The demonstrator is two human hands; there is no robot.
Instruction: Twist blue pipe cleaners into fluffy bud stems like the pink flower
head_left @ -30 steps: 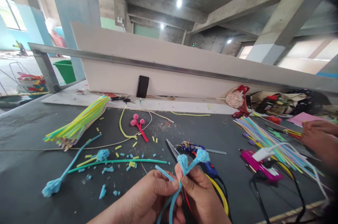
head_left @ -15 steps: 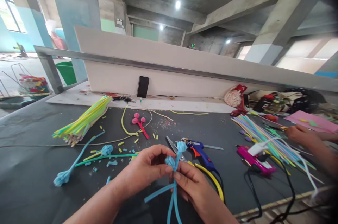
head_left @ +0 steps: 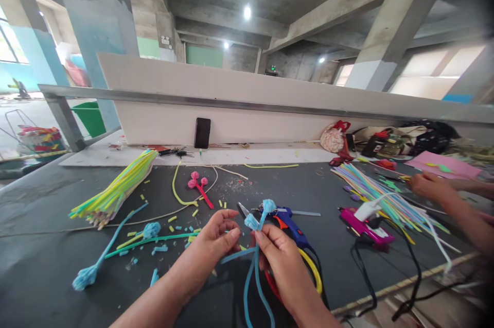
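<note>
My right hand (head_left: 280,253) pinches a blue pipe-cleaner flower (head_left: 268,208) by its stems, just below two bunched heads. Loose blue stem ends hang down and out to the left beneath the grip. Close by on the left, my left hand (head_left: 218,238) has its fingers apart with nothing between them. Scissors (head_left: 312,270) with yellow and red handles lie behind the right hand, partly covered. Beyond them is a blue glue gun (head_left: 295,230) with an orange trigger and a clear glue stick.
Left are a yellow-green pipe-cleaner bundle (head_left: 119,186), finished blue pieces (head_left: 85,276) and cut scraps. A pink three-headed piece (head_left: 203,191) lies ahead; a phone (head_left: 202,133) leans behind. Right are a magenta power strip (head_left: 366,227), pastel pipe cleaners (head_left: 389,199) and another person's hand (head_left: 430,186).
My left hand has let go of the blue flower head and moved slightly left, its fingers spreading. My right hand keeps its pinch on the stems. The view has shifted a little.
</note>
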